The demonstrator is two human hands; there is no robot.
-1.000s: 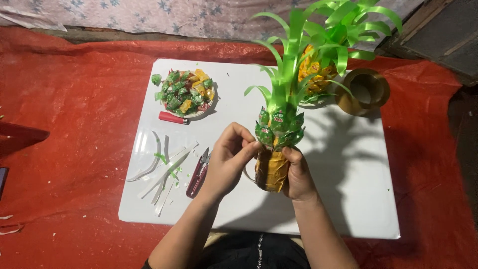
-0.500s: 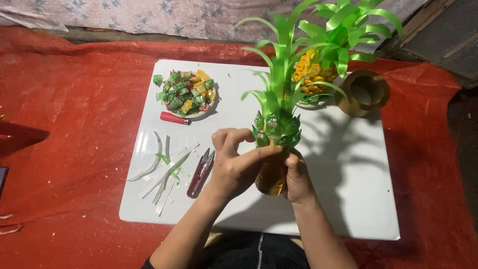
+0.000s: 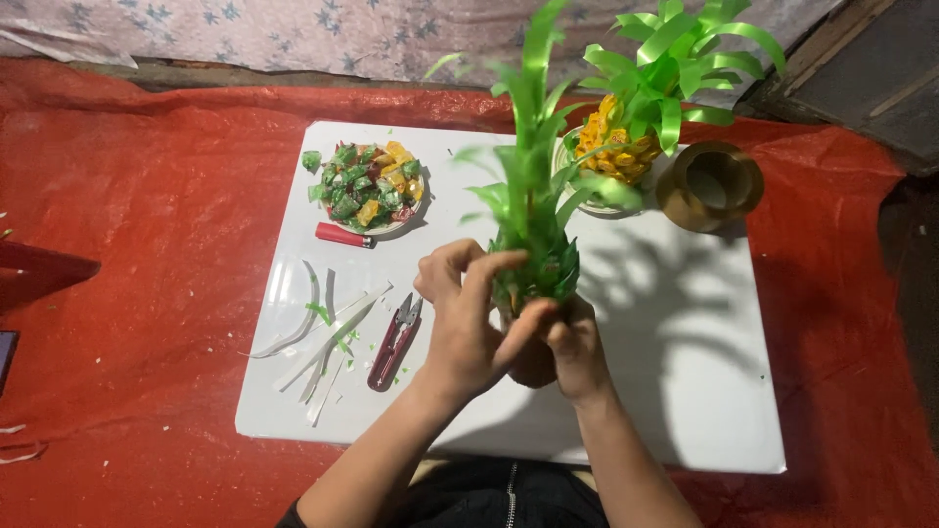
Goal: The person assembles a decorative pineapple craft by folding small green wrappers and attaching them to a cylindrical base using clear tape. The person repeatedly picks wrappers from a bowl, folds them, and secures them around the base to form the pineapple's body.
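My left hand [image 3: 469,328] and my right hand [image 3: 577,347] meet on one craft pineapple [image 3: 533,244], held upright above the white board [image 3: 675,372]. The right fingers are wrapped tight around its lower body, which they mostly hide. The left thumb and forefinger are pressed against the band of small green leaves just above the right fingers; the remaining left fingers are curled loosely, apart from each other. Long green ribbon leaves rise from the band, straight up from my fingertips.

Count of items:
- Craft pineapples: two. One is in my fingers. The second pineapple [image 3: 626,137], with a yellow body and a green ribbon crown, stands beyond my fingertips, toward the far right.
- Tape roll [image 3: 711,184]: one, brown, just right of the second pineapple.
- Plate of wrapped sweets [image 3: 367,188]: one, green and yellow wrappers, well beyond my left fingers and to their left.
- Red-handled knife [image 3: 342,235]: one, lying at the near edge of that plate.
- Thread snips [image 3: 395,340]: one pair, dark red, just left of my left hand.
- White strips [image 3: 323,337]: several, loose, left of the snips, with small green scraps among them. An exact count cannot be made.

Surface: the white board is rectangular and lies on a red sheet [image 3: 137,293] that covers the floor on all sides. A pale patterned cloth [image 3: 293,34] runs along the far edge.
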